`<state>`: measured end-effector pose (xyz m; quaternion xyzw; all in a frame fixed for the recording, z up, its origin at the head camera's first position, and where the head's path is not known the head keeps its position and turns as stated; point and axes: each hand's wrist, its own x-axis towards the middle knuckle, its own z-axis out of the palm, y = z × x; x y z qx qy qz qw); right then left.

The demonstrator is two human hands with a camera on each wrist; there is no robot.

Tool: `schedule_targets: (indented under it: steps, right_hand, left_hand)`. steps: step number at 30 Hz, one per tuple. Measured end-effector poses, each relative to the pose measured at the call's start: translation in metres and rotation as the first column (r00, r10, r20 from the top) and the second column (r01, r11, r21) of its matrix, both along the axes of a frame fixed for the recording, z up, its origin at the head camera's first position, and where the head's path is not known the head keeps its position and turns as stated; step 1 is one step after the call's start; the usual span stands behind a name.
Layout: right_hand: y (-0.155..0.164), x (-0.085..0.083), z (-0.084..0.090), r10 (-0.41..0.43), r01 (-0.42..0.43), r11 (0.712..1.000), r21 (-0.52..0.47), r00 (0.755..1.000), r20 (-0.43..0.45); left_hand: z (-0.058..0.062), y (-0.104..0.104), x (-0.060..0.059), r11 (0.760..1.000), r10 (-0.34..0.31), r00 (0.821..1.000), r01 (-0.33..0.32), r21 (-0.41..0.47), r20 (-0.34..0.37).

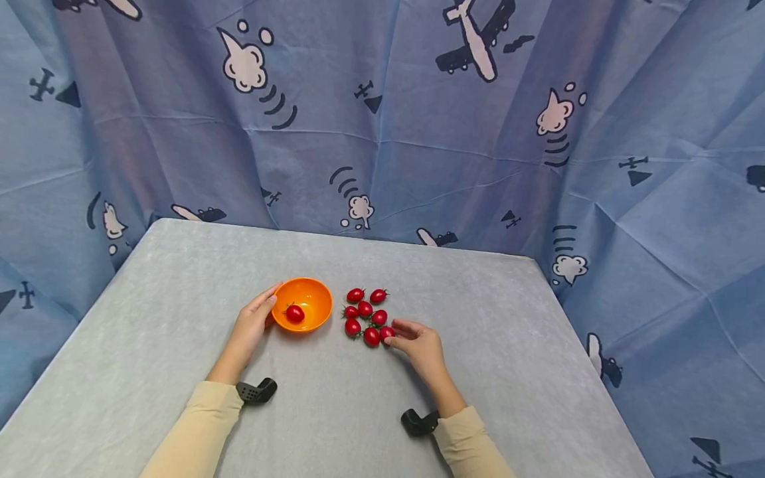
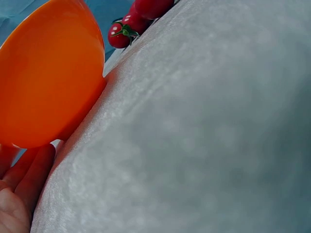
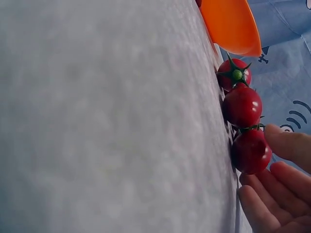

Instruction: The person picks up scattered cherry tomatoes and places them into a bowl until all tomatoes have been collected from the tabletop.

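An orange bowl (image 1: 312, 297) stands on the grey table (image 1: 167, 312) with one cherry tomato (image 1: 295, 313) inside. My left hand (image 1: 261, 312) rests against the bowl's left side, fingers fairly straight; in the left wrist view these fingers (image 2: 26, 177) lie just under the bowl (image 2: 43, 73). Right of the bowl is a cluster of several cherry tomatoes (image 1: 364, 309). My right hand (image 1: 402, 336) is at the nearest tomato (image 1: 387, 332). In the right wrist view its thumb (image 3: 291, 145) and fingers (image 3: 274, 194) close around that tomato (image 3: 250, 151).
A blue cloth (image 1: 418, 133) printed with planes hangs behind and beside the table. Black camera mounts (image 1: 257, 390) (image 1: 418, 423) sit at both wrists. The table's edges run close on the left and right.
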<state>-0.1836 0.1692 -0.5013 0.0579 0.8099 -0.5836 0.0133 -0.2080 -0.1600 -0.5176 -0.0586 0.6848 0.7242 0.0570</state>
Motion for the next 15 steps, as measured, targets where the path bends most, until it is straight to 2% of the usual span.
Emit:
schedule_targets:
  steps: [7, 15]
  right_hand:
    - [-0.003, -0.0007, 0.0018, 0.002, -0.002, 1.0, 0.002, 1.0, 0.011]
    - [-0.0054, -0.0006, 0.0025, 0.008, -0.009, 0.998, 0.064, 1.0, 0.018]
  left_hand:
    - [-0.0003, 0.0001, 0.0001, 1.0, 0.001, 1.0, -0.001, 0.001, -0.011]
    - [-0.0027, 0.0001, -0.0008, 1.0, 0.002, 1.0, -0.002, -0.002, -0.013]
